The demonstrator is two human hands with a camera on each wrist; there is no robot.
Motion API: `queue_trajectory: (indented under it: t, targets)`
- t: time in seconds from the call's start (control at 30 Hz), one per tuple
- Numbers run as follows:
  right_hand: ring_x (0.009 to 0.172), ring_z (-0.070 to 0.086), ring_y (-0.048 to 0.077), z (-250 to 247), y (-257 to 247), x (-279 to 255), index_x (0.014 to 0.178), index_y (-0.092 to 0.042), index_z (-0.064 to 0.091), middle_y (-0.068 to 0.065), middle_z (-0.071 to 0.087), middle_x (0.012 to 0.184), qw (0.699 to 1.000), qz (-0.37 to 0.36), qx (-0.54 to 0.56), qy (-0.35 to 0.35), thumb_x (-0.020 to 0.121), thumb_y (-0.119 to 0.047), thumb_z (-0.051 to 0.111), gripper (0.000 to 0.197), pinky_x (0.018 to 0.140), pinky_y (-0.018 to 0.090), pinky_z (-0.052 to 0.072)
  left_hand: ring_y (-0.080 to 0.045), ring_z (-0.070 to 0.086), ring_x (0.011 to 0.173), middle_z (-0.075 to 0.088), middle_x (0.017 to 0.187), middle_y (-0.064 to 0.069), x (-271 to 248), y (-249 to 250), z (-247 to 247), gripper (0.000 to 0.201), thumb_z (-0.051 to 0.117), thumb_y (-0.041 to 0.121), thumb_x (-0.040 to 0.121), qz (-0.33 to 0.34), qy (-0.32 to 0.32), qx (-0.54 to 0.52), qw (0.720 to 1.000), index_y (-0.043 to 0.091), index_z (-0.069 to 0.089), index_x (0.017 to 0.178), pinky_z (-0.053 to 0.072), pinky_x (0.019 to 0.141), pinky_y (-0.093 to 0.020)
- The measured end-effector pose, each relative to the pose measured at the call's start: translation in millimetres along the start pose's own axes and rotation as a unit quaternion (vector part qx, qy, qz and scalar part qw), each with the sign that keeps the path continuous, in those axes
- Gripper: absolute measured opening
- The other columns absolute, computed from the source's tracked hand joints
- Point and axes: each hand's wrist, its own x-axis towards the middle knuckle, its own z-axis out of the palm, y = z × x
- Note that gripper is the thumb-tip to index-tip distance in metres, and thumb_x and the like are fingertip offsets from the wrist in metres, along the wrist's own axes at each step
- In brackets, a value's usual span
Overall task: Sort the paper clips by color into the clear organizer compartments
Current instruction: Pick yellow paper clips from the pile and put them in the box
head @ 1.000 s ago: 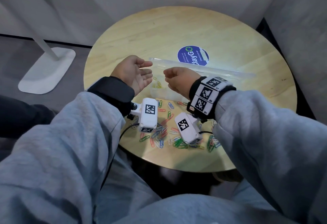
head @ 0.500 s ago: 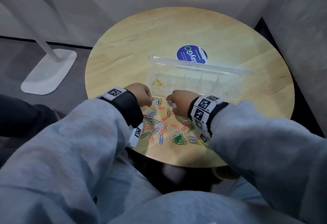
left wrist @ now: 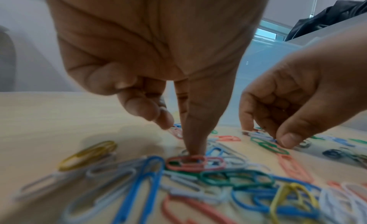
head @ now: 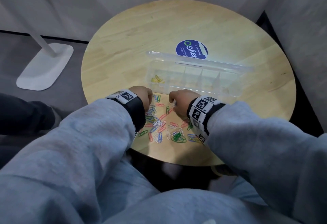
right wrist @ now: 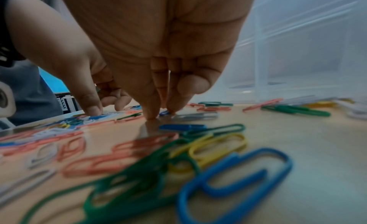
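Observation:
A clear organizer (head: 228,89) stands open on the round wooden table (head: 177,23), with a few yellow clips (head: 156,80) in its leftmost compartment. Loose paper clips (head: 162,126) in red, blue, green, white and yellow lie in front of it. My left hand (left wrist: 178,138) is down in the pile: the thumb presses beside a red clip (left wrist: 186,163), and the bent fingers touch a pink clip (left wrist: 176,132). My right hand (right wrist: 160,112) has thumb and fingertips together on the table, pinching at a blue clip (right wrist: 164,112).
The organizer's lid (head: 194,61) leans back toward a round blue sticker (head: 192,49). The table's front edge (head: 177,160) runs just behind the pile. A white stand base (head: 46,68) sits on the floor at the left. Grey walls close in behind and to the right.
Both hands have come down from above the organizer's left compartment to the pile at the front edge. The left palm, turned up a second ago, now faces down.

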Motion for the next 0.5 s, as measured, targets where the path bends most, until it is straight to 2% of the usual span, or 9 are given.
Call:
queue_trajectory:
  t: [0.13,0.2,0.33,0.4,0.47,0.5]
  targets:
    - [0.079,0.054,0.022,-1,-5,3,0.105,-0.006,0.063,0.009,0.067,0.107,0.997,-0.001,-0.068,-0.029,0.088,-0.008,0.049,0.022,0.063,0.025,0.041,-0.020,0.054,0.078,0.060,0.086,0.000,2,0,0,0.013,0.064,0.009,0.079,0.010,-0.015,-0.002,1.000,0.020,0.060,0.085,0.032,0.048,-0.018]
    - [0.077,0.053,0.022,0,-3,2,0.103,-0.006,0.063,0.009,0.067,0.104,0.997,0.001,-0.070,-0.033,0.086,-0.006,0.049,0.022,0.057,0.024,0.040,-0.021,0.054,0.078,0.063,0.087,-0.002,2,0,2,0.011,0.063,0.009,0.079,0.009,-0.015,-0.006,1.000,0.019,0.060,0.083,0.033,0.050,-0.019]
    - [0.083,0.057,0.025,2,2,-5,0.097,-0.012,0.054,0.006,0.062,0.099,1.000,0.004,-0.024,-0.009,0.082,-0.007,0.051,0.016,0.057,0.024,0.041,-0.021,0.054,0.078,0.062,0.087,-0.003,2,0,2,0.010,0.062,0.011,0.078,-0.005,0.000,-0.031,1.000,0.019,0.057,0.081,0.034,0.051,-0.021]
    - [0.089,0.057,0.025,0,0,-7,0.105,-0.018,0.051,0.002,0.056,0.101,1.000,0.005,0.002,-0.010,0.083,-0.009,0.054,0.024,0.063,0.027,0.044,-0.020,0.052,0.079,0.058,0.087,-0.001,2,2,1,0.011,0.064,0.015,0.079,-0.005,0.004,-0.039,0.999,0.020,0.056,0.085,0.032,0.050,-0.020]
    - [0.096,0.058,0.025,-2,-5,-6,0.110,-0.017,0.053,0.003,0.056,0.104,0.999,-0.013,-0.026,-0.020,0.085,-0.009,0.054,0.026,0.066,0.028,0.042,-0.019,0.052,0.080,0.061,0.091,-0.002,3,5,0,0.011,0.066,0.016,0.080,-0.003,-0.007,-0.035,0.999,0.017,0.060,0.089,0.034,0.052,-0.021]
    - [0.098,0.058,0.026,-3,-6,-5,0.107,-0.016,0.055,0.004,0.057,0.106,0.999,-0.021,-0.042,-0.025,0.086,-0.009,0.053,0.022,0.067,0.028,0.042,-0.019,0.053,0.081,0.065,0.095,-0.004,3,7,0,0.012,0.066,0.016,0.081,-0.005,-0.016,-0.030,0.999,0.014,0.063,0.092,0.038,0.055,-0.022]
